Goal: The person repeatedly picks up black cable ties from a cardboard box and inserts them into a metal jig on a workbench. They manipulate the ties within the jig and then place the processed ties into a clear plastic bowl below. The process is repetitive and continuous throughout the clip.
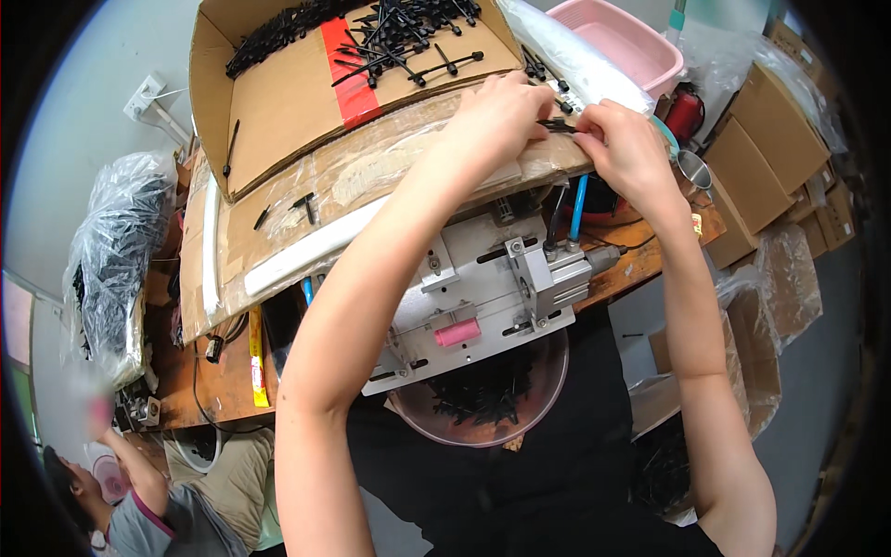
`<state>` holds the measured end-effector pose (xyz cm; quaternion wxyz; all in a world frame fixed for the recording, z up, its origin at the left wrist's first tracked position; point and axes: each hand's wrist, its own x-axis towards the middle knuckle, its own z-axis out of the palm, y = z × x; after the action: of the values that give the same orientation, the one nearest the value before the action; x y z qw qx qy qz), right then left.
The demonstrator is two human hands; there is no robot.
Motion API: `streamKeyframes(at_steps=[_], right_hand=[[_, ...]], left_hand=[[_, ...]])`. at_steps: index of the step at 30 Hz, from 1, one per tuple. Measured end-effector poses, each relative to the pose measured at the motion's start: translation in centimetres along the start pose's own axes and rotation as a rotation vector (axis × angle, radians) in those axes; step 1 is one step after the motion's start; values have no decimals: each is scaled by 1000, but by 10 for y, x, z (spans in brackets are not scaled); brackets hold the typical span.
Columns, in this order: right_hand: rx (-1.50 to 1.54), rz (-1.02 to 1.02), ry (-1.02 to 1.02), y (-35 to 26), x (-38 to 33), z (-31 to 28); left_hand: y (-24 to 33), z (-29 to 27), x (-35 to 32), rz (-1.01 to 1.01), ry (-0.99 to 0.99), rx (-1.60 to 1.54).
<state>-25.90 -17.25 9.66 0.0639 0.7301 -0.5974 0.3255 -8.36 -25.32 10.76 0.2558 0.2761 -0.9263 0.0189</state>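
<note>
Both hands meet at the right end of a cardboard-covered shelf (371,176). My left hand (506,116) bends its fingers round the near end of some slim black plastic parts (559,124), its fingertips partly hidden. On the other end, my right hand (624,144) pinches with thumb and fingers. How many parts lie between the hands I cannot tell. Just behind them are more black parts by the box's corner. An open cardboard box (278,121) with red tape holds a heap of black stemmed parts (399,37).
Below the shelf stands a metal fixture (445,306) with a pink roller (457,332) and a cylinder. Under it a clear bowl (548,395) holds black parts. A pink basin (622,42) sits back right; cartons (770,139) stack at right. Another person (176,501) sits lower left.
</note>
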Motion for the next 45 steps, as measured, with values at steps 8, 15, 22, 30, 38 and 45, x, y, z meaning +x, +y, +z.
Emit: streamKeyframes(at_steps=[8,15,22,30,38,45], right_hand=[[-17,-404,-56,-42,50,47],[85,-587,-177,-98,63,68],[145,-545,-183,-80,58,64],[330,-577,-152,-101,63,66],[1492,269,-561,-121,-50,14],[1571,466,-596,-117,-65,5]], left_hand=[[-50,-65,-101,-331,28,69],[-34,-102,-163,-454,383,61],[45,-79,-204,-477,543,75],[90,-52,-223,-485,648,39],[132,-29,-234,-391,554,-84],[140,-24,-236,-362,480,-38]])
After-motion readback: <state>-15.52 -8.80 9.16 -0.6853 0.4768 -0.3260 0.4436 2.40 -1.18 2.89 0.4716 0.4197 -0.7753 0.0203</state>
